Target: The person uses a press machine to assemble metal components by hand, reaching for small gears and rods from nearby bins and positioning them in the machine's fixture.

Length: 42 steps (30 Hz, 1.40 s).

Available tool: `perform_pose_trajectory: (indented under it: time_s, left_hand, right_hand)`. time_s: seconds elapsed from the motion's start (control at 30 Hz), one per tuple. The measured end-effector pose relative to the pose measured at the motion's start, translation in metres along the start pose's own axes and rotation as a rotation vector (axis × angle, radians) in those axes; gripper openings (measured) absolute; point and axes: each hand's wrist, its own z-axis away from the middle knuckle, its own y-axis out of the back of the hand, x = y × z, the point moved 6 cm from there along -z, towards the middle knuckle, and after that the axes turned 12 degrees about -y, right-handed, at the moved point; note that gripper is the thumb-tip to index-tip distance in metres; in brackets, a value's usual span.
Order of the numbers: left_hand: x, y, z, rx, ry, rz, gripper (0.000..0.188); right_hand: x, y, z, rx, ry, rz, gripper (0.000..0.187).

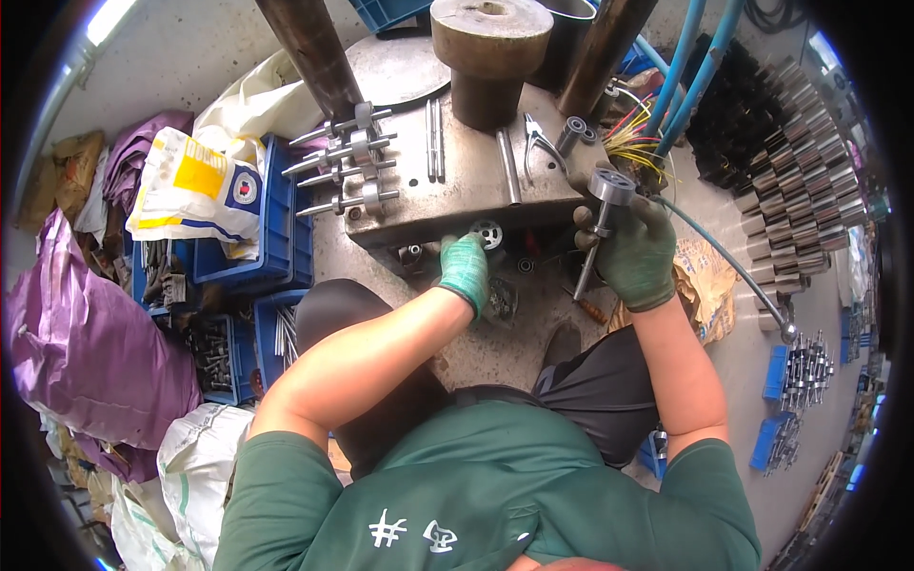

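Observation:
My right hand (640, 255), in a dark green knit glove, grips a metal rod with a round piston-like head (611, 187). The head is up and the rod slants down to the left. My left hand (464, 270), in a lighter green glove, is closed on a round metal disc with holes (488, 234), just below the front edge of the steel press table (447, 214). On that table lie several similar piston rods (360, 150) at the left, thin rods (435, 143), a thicker bar (508, 169), pliers (541, 145) and small metal rings (571, 135).
A heavy press ram (489, 57) stands between two columns (312, 52). Blue crates (278, 224), a printed sack (195, 186) and purple sacking (90, 352) fill the left. Blue hoses (700, 71), stacked metal tubes (795, 171) and a curved thin hose (728, 262) are at the right.

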Motion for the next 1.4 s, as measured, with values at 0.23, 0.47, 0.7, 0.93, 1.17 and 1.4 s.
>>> perform_pose_trajectory:
  time_s: [0.23,0.47,0.7,0.93,1.17,1.4]
  left_hand:
    - [-0.019,0.002,0.004,-0.084,0.222,-0.037,0.034]
    - [-0.025,-0.040,0.069,-0.805,0.151,-0.448,0.040]
    - [0.000,-0.049,0.070,-0.899,-0.303,-0.700,0.043]
    - [-0.019,-0.036,0.062,-0.723,0.030,-0.522,0.033]
    - [-0.022,-0.037,0.057,-0.640,0.214,-0.307,0.024]
    - [-0.014,-0.047,0.044,-0.629,0.145,-0.257,0.027]
  right_hand:
    - [0.015,0.012,-0.005,0.010,-0.011,0.051,0.058]
    - [0.027,0.018,-0.011,0.171,0.035,0.096,0.053]
    - [0.040,0.005,-0.024,0.204,0.126,0.451,0.051]
    - [0.007,-0.012,-0.042,0.249,0.365,0.663,0.059]
    - [-0.063,-0.081,-0.068,0.312,0.440,1.008,0.064]
    - [-0.114,-0.140,-0.120,0.297,0.627,1.412,0.065]
